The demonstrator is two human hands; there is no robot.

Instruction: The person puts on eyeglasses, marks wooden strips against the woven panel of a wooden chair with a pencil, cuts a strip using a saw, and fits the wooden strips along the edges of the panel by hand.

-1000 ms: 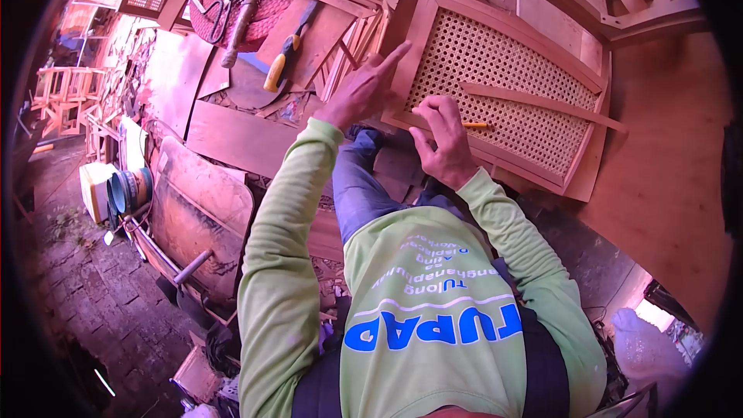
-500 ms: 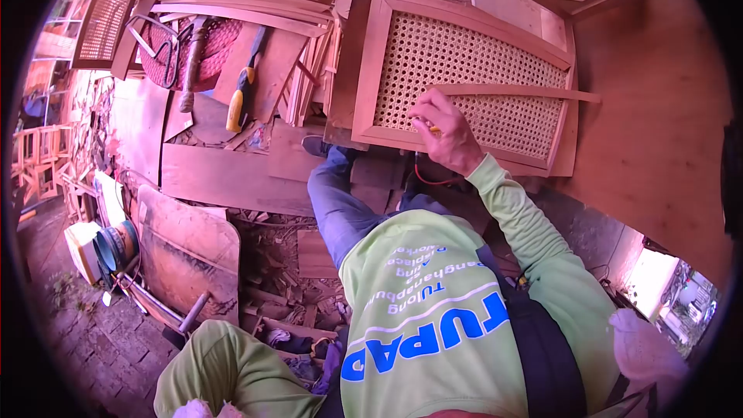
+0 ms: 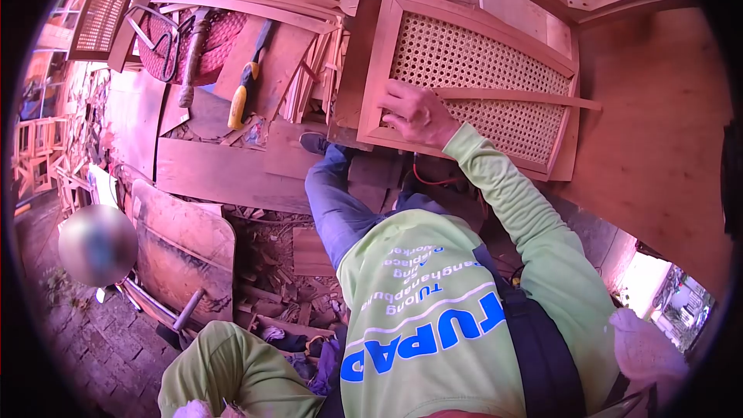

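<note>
Cane panel (image 3: 480,66), wood-framed, lies on the counter (image 3: 650,108), far and right, a thin strip (image 3: 526,97) across it; the right hand (image 3: 418,114) is half-curled over its near left corner, any hold hidden; the left hand's state I cannot tell

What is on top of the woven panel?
A thin wood strip lies across the woven panel, one end jutting past its frame. The right hand is over the near left corner; whatever lies beneath that hand, or inside its curled fingers, is covered.
</note>
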